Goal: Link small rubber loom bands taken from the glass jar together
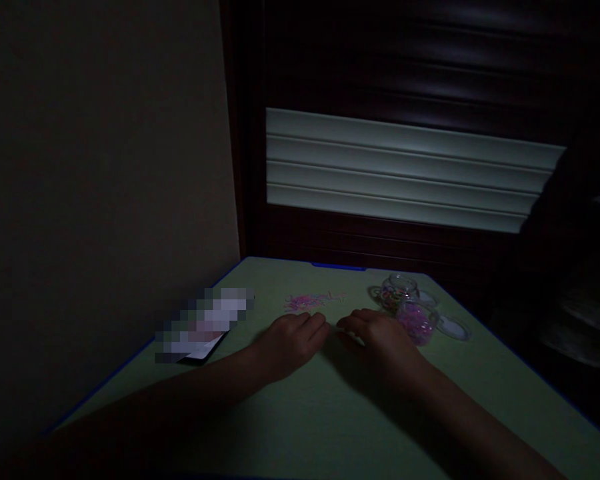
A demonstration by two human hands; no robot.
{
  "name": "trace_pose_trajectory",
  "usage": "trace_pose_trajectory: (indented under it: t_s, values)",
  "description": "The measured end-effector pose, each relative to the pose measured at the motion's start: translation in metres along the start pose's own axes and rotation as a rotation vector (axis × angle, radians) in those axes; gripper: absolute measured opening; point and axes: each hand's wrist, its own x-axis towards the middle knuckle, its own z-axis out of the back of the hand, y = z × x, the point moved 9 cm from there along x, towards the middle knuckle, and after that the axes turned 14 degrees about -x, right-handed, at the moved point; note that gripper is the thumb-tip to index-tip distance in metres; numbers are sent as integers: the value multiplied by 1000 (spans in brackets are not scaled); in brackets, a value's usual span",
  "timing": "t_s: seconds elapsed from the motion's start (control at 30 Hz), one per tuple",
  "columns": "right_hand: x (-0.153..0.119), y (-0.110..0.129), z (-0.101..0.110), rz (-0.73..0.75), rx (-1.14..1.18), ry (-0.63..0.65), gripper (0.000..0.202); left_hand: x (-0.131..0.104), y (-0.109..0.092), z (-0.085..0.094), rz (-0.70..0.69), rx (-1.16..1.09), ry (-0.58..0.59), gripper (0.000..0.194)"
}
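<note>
Over the middle of the table my left hand (pixel 296 341) is closed, its fingertips pressed together and pointing right. My right hand (pixel 380 339) faces it with curled fingers, thumb and forefinger close together. Between the two sets of fingertips there is a faint, thin pale line, too small and dark to name. Just beyond the left hand lies a loose pile of small pink and purple strip-like pieces (pixel 304 303), with a few paler ones trailing to the right.
Right of my hands stand a clear jar of pink pieces (pixel 418 324) and a clear jar of mixed-colour pieces (pixel 399 292). A round lid (pixel 454 327) lies beside them. At left is a flat, partly blurred-out object (pixel 205 347). The pale green table (pixel 280 420) has blue edges.
</note>
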Motion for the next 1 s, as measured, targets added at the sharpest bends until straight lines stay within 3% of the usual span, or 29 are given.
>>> trace_pose_trajectory:
  t_s: [1.0]
  values:
    - [1, -6, -10, -12, -93, 36, 21, 1, 1, -5, 10, -14, 66, 10]
